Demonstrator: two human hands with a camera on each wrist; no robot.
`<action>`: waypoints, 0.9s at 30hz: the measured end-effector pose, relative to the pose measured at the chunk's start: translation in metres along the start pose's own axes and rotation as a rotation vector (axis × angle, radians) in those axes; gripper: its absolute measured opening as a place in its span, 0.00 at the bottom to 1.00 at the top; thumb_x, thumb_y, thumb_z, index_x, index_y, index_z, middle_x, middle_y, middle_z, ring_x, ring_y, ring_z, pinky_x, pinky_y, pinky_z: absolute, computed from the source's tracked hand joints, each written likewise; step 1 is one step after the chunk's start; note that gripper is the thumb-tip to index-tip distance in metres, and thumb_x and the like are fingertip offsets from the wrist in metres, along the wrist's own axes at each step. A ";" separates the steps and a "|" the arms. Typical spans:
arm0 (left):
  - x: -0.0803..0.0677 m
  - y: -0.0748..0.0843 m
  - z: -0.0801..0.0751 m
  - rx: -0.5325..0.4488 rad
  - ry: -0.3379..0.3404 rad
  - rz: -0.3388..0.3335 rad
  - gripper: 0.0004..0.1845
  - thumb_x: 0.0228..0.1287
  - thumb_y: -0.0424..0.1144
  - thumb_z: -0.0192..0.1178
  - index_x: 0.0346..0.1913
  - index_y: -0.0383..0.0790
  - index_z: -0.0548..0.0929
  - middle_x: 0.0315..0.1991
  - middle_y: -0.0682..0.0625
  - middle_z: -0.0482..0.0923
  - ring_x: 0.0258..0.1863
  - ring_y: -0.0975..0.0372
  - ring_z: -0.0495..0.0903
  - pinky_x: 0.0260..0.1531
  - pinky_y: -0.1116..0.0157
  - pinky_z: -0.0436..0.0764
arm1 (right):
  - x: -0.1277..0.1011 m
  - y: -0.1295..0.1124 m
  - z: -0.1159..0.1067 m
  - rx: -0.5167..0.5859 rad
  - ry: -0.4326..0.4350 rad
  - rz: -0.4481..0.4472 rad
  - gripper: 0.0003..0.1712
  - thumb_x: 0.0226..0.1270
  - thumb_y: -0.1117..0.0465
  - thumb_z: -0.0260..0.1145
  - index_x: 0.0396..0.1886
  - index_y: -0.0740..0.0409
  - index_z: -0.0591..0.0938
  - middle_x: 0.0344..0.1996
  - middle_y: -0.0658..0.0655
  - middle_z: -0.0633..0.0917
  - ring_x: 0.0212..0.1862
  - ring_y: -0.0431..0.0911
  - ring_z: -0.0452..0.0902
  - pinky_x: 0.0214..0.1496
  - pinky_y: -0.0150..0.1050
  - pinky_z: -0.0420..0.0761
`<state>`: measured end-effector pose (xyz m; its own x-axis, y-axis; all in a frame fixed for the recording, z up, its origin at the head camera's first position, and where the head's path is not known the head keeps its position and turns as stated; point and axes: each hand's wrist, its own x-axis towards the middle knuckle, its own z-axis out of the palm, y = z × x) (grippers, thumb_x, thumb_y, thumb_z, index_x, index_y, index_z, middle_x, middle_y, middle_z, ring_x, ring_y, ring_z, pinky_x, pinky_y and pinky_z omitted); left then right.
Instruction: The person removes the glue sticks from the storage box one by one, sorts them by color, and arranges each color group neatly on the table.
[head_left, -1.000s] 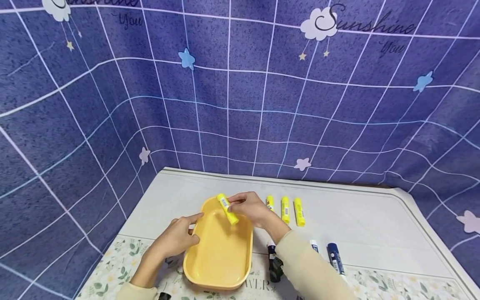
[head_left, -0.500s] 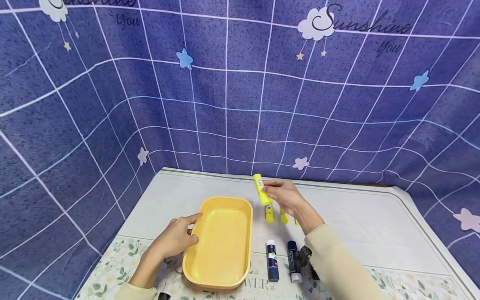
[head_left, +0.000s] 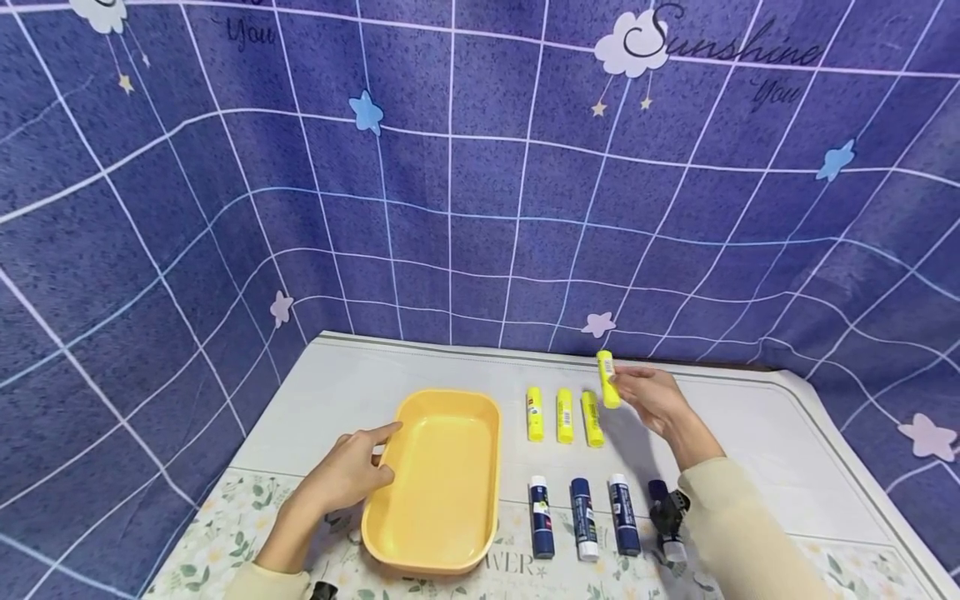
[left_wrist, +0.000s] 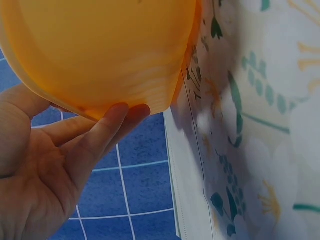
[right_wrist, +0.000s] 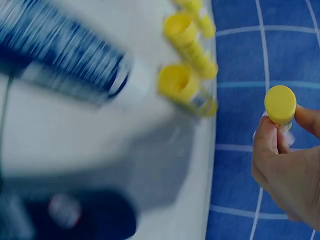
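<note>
Fingers point(head_left: 628, 385) of my right hand point(head_left: 651, 402), head view: pinched on a yellow glue stick point(head_left: 607, 378), long axis near upright, held above the table point(head_left: 750, 433) just right of three yellow sticks point(head_left: 564, 415) lying in a row. My left hand point(head_left: 347, 477), fingers straight, rests on the orange tray point(head_left: 442, 550). Left wrist view: fingertips point(left_wrist: 120, 111) touch the tray's wall. Right wrist view: the stick's cap faces the camera, pinched.

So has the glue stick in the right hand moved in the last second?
Yes. The glue stick, held by the right hand, has gone from over the tray rightward, past the three yellow sticks lying beside it.
</note>
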<state>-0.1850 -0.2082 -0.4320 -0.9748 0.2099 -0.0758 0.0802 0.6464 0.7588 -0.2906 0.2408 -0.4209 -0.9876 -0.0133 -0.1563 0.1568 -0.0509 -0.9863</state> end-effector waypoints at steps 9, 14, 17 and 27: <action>0.001 0.000 -0.001 0.029 0.008 0.032 0.40 0.53 0.24 0.59 0.75 0.29 0.69 0.51 0.30 0.87 0.47 0.50 0.91 0.12 0.70 0.73 | -0.005 0.030 -0.034 -0.325 0.111 0.099 0.32 0.70 0.67 0.64 0.67 0.85 0.69 0.41 0.59 0.85 0.34 0.33 0.77 0.39 0.26 0.82; 0.001 0.000 -0.002 0.032 -0.008 0.042 0.40 0.53 0.25 0.59 0.75 0.29 0.68 0.51 0.30 0.87 0.38 0.56 0.89 0.11 0.71 0.69 | -0.006 0.035 -0.037 -0.421 0.143 0.150 0.31 0.69 0.66 0.65 0.65 0.84 0.71 0.57 0.73 0.80 0.38 0.37 0.77 0.40 0.27 0.82; 0.001 0.000 -0.002 0.033 -0.012 0.046 0.40 0.53 0.24 0.59 0.75 0.28 0.68 0.51 0.29 0.86 0.37 0.59 0.88 0.11 0.71 0.69 | -0.006 0.034 -0.036 -0.433 0.147 0.166 0.30 0.69 0.67 0.65 0.64 0.84 0.72 0.59 0.76 0.78 0.40 0.39 0.77 0.41 0.28 0.82; 0.001 -0.001 -0.001 0.037 0.001 0.030 0.40 0.53 0.25 0.59 0.75 0.30 0.69 0.52 0.31 0.87 0.40 0.56 0.89 0.11 0.71 0.68 | -0.004 0.031 -0.031 -0.412 0.115 0.209 0.30 0.68 0.69 0.66 0.64 0.84 0.71 0.58 0.75 0.78 0.40 0.40 0.77 0.42 0.28 0.82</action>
<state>-0.1863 -0.2096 -0.4323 -0.9721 0.2285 -0.0529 0.1166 0.6664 0.7365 -0.2821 0.2704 -0.4525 -0.9329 0.1311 -0.3355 0.3602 0.3415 -0.8681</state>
